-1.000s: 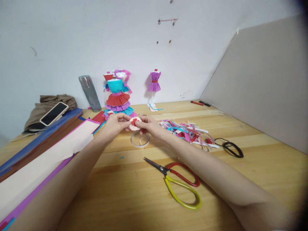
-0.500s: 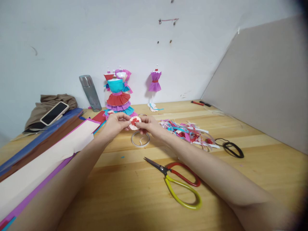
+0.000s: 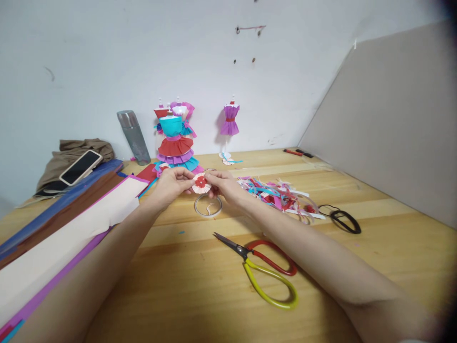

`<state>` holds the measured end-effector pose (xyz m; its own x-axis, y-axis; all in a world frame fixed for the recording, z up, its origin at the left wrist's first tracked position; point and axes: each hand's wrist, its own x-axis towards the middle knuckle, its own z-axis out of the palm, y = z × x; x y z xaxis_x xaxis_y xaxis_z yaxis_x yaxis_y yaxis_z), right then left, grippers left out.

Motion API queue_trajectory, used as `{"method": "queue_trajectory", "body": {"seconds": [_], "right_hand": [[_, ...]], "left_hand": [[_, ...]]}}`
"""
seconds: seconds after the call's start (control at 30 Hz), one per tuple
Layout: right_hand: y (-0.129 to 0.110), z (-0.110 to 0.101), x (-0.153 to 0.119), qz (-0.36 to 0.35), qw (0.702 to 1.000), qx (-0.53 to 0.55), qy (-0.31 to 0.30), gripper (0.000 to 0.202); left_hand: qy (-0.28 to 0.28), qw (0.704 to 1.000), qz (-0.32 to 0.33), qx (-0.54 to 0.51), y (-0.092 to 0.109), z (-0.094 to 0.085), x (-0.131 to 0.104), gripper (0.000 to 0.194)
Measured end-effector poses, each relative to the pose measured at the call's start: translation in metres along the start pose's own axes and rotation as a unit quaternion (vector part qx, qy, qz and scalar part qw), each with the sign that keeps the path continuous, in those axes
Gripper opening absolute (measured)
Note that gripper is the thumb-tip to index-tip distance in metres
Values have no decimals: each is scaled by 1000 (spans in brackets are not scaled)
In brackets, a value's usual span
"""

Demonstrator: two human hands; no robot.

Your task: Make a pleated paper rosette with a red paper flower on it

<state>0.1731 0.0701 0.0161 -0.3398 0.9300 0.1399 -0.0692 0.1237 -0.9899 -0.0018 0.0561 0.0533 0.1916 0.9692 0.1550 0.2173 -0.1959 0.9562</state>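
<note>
A small round paper flower [image 3: 201, 184], cream with pleated edges and a red centre, is held up between my two hands. My left hand [image 3: 174, 182] pinches its left edge between thumb and fingers. On the opposite edge, my right hand [image 3: 220, 183] grips it the same way. Just below the flower, a roll of clear tape [image 3: 208, 206] lies flat on the table. Closer to me are scissors [image 3: 246, 253] with one red and one yellow handle, blades pointing away to the left.
Paper-dressed mannequins [image 3: 174, 138] stand by the wall, with one in a purple dress [image 3: 230, 121] apart. Paper scraps [image 3: 271, 195] and a black band [image 3: 344, 221] lie right. Left are paper sheets [image 3: 71, 228], a phone [image 3: 81, 167], cloth [image 3: 60, 162] and a bottle [image 3: 134, 138].
The flower's red centre shows more fully, as my right thumb has shifted off it toward the upper right edge. Otherwise both hands stay in nearly the same place.
</note>
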Motion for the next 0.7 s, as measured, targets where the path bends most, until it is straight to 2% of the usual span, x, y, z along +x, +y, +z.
{"method": "queue_trajectory", "body": {"seconds": [0.23,0.33,0.43,0.5,0.7], "right_hand": [[-3,0,-1,-6,999,-17,33,32],[-5,2,-2,-17,998,-48,37,31],[-7,3,-3,-32,997,-70,33,30],[-8,4,-4,-35,997,-69,23,29],[-13,3,-7,-27,999,-34,3,33]], "left_hand": [[-31,999,-15,-33,4,0,-4,32],[-30,997,-38,-53,3,3,-6,43],[-66,994,-61,-57,-1,8,-6,55],[-77,993,-63,-59,-5,12,-6,51],[-43,996,-50,-62,-7,12,-5,40]]}}
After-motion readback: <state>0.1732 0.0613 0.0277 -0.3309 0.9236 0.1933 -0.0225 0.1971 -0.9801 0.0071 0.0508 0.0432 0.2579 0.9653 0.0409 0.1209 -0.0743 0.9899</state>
